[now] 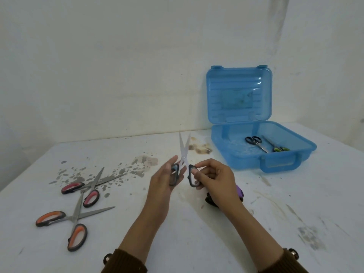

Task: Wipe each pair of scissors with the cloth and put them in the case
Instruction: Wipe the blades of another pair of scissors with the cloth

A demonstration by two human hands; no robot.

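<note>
Left hand (pixel 167 181) and right hand (pixel 215 178) each grip one loop of grey-handled steel scissors (pixel 183 154), parted blades pointing away.

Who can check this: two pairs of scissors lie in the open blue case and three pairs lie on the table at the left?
Not three: the head view shows two pairs on the table at the left, the red-handled scissors and the orange-handled scissors. The blue case holds two.
</note>
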